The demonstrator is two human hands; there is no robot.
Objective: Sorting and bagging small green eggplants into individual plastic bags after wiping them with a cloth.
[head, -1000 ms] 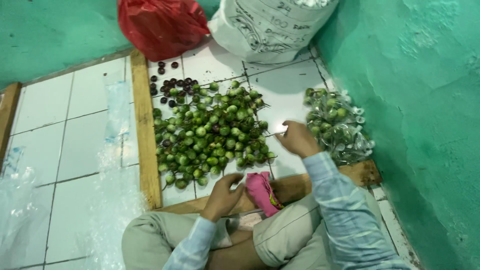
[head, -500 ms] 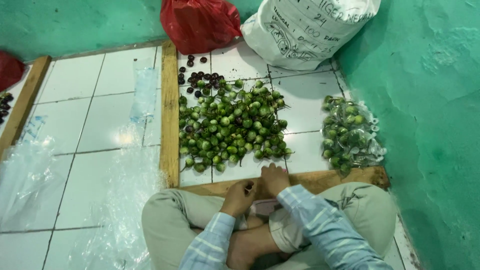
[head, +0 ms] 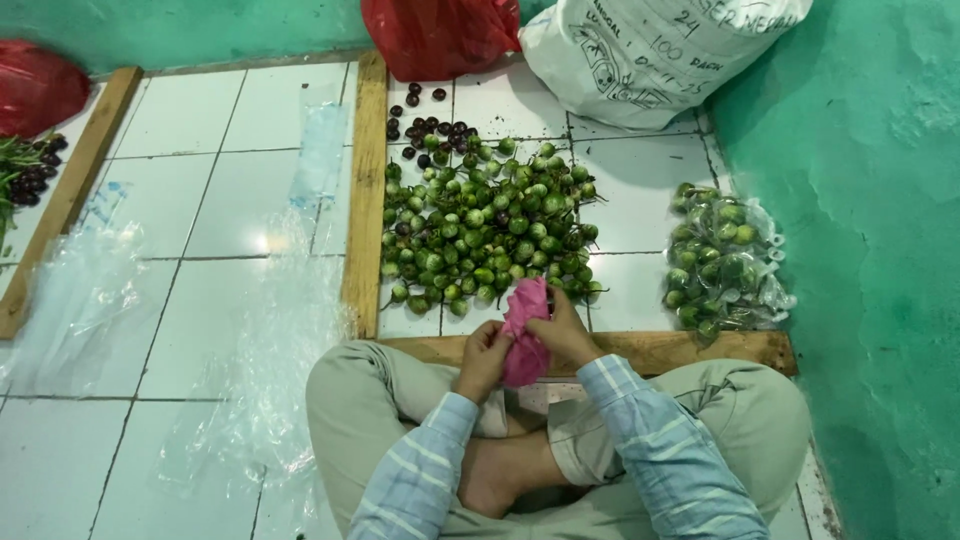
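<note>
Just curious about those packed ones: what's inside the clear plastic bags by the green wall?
The clear plastic bags hold small round green fruits like the loose pile. White tied bag ends show on top. The fruits underneath are covered.

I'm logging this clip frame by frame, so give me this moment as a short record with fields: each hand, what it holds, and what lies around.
left hand: left hand closed on the lower part of the pink bag
right hand: right hand closed on the same bag, higher up
bag position: held upright over the wooden frame
in front: pile of small green fruits on the white tiled floor
beyond pile: dark purple fruits
right side: packed clear bags of green fruits
left side: clear plastic sheets
far wall: red bag, white sack
</note>
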